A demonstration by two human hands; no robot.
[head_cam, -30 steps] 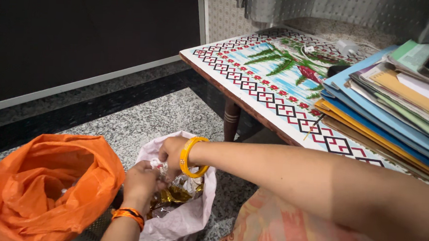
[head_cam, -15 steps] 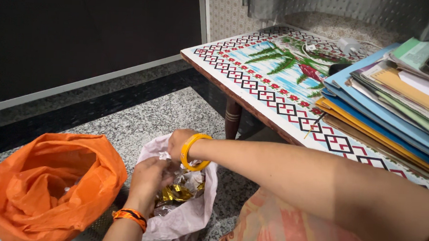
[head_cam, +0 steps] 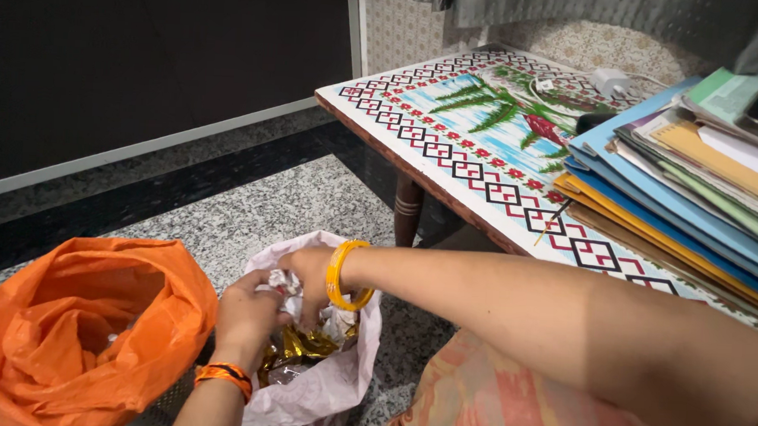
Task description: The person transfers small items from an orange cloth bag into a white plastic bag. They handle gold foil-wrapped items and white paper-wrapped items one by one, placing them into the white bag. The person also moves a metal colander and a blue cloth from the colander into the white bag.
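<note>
Crumpled wrappers (head_cam: 284, 283), white and thin, sit at the mouth of the pale plastic bag (head_cam: 335, 384) on the floor, and both our hands meet on them. Our left hand (head_cam: 248, 314) is closed around the bundle from below; our right hand (head_cam: 307, 270), with a yellow bangle (head_cam: 341, 274) at the wrist, presses on it from above with bent fingers. Each grip is clenched on the wrappers, it seems so that the loose pieces stay together over the bag. Deeper inside we see shiny golden foil (head_cam: 298, 347). Just beside the pale bag stands an orange plastic bag (head_cam: 79, 327), its mouth rolled wide, perhaps to stay open by itself. On our right is the counter (head_cam: 451, 148) with a patterned cover, and a stack of folders (head_cam: 683, 186) lies on it, well apart from our hands.
</note>
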